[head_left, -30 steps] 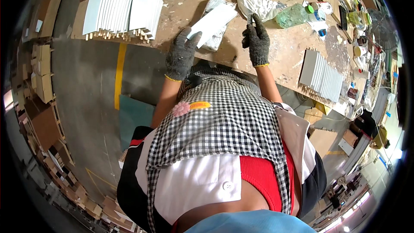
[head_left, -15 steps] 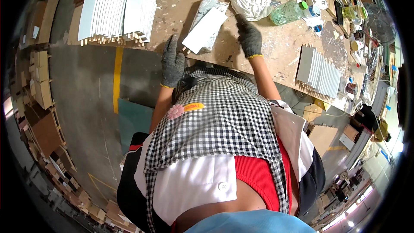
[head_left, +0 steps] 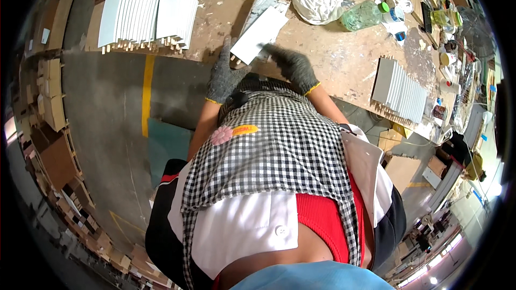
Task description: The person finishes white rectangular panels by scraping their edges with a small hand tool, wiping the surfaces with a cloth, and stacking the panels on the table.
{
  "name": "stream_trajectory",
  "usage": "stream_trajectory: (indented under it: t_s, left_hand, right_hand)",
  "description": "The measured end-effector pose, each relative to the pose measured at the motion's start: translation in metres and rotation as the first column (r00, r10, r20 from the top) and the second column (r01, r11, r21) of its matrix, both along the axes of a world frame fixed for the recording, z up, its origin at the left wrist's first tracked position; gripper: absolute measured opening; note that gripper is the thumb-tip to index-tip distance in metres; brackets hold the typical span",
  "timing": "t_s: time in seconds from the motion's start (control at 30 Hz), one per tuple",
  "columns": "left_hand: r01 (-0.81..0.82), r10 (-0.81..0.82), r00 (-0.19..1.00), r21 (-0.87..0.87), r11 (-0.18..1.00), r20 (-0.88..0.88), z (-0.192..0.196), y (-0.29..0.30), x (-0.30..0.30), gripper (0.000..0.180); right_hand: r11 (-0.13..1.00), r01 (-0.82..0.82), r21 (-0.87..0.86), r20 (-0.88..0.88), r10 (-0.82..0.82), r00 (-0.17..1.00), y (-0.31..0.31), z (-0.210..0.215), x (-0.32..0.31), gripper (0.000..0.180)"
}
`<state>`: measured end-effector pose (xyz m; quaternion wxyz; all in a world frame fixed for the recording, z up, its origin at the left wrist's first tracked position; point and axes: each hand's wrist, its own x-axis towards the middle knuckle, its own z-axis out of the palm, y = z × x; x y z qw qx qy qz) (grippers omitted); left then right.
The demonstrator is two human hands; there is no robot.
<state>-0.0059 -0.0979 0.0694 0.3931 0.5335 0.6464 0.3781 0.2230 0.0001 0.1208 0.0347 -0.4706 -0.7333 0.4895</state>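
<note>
A white panel with short wooden dowels at its near end lies tilted across a grey-white smeared block at the bench's front edge. At the panel's near-left corner is my left hand, in a dark grey knit glove, fingers stretched and thumb apart. My right hand, gloved alike, comes in from the right with fingers reaching toward the panel's right edge. Its fingers are somewhat blurred but look extended, and I see nothing held in them. Whether its fingertips touch the panel I cannot tell.
Stacked white doweled panels stand at the left, with another row at the right front edge. Beyond my right hand are a crumpled white cloth and a green-capped bottle. Jars and tools line the right side of the workbench.
My right hand has moved left and nearer, from beside the cloth to the panel. My left hand has shifted slightly right, to the panel's near corner.
</note>
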Motion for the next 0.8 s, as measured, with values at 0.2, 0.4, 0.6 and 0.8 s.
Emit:
stream_trajectory:
  t_s: [0.2, 0.4, 0.6, 0.8]
  left_hand:
    - [0.053, -0.046, 0.995, 0.086, 0.995, -0.083, 0.005, 0.004, -0.010, 0.093]
    - [-0.027, 0.026, 0.998, -0.016, 1.000, -0.065, -0.013, -0.012, -0.040, 0.064]
    - [-0.087, 0.104, 0.987, 0.136, 0.987, -0.125, -0.006, -0.013, -0.016, 0.060]
    - [-0.106, 0.119, 0.990, 0.161, 0.981, -0.076, -0.013, -0.017, -0.015, 0.059]
  right_hand:
    - [0.985, 0.124, 0.120, -0.386, -0.069, 0.920, -0.009, -0.021, -0.002, 0.060]
    - [0.946, -0.189, 0.262, -0.139, 0.231, 0.963, -0.006, 0.004, -0.008, 0.051]
    - [0.733, 0.205, 0.648, -0.123, -0.165, 0.979, 0.131, -0.040, -0.007, 0.026]
    - [0.784, -0.002, 0.621, -0.068, 0.057, 0.996, 0.167, -0.049, -0.027, 0.025]
